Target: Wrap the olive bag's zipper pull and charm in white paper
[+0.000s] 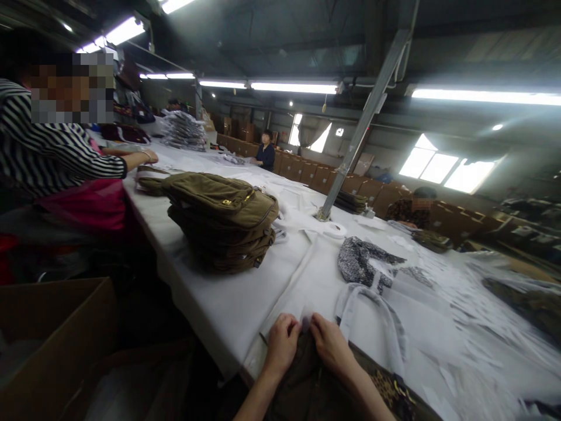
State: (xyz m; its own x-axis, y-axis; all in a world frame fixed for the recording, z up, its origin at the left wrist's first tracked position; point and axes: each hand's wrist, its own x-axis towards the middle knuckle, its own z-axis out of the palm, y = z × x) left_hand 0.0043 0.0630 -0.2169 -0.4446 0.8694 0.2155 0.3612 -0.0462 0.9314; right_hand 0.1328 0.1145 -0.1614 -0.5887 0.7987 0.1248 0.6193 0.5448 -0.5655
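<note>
An olive-brown backpack (302, 380) lies at the table's near edge below me, partly covered by my forearms. My left hand (280, 345) has its fingers pinched together at the bag's upper end. Just to its right, my right hand (331, 345) pinches the same end, thumb and fingers closed. Between the fingertips shows a small pale, greyish-purple piece (305, 321), too blurred to name. Beside my right hand lie wrapped white straps (372, 301), forming a loop on the table.
A stack of olive backpacks (223, 222) stands on the white-covered table (245, 304). A metal post (363, 126) rises beyond it. Speckled fabric (359, 260) and plastic sheets (421, 310) lie rightward. A cardboard box (56, 333) stands lower left. A person in stripes (56, 146) works at left.
</note>
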